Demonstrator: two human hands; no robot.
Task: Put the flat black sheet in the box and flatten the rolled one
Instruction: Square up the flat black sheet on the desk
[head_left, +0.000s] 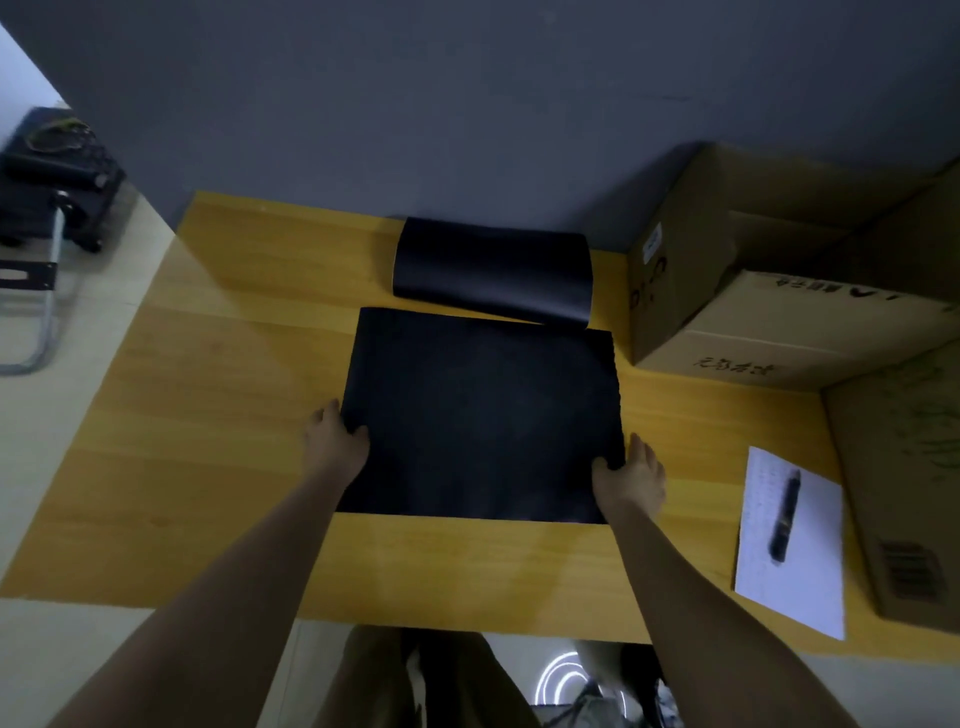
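A flat black sheet lies in the middle of the yellow wooden table. My left hand pinches its left edge, thumb on top. My right hand pinches its right edge near the lower corner. Behind the flat sheet, against the grey wall, rests a rolled black sheet, curled and lying on its side. An open cardboard box stands at the back right of the table.
A second cardboard box stands at the right edge. A white paper with a black pen lies in front of it. A folding chair and a dark case are left of the table.
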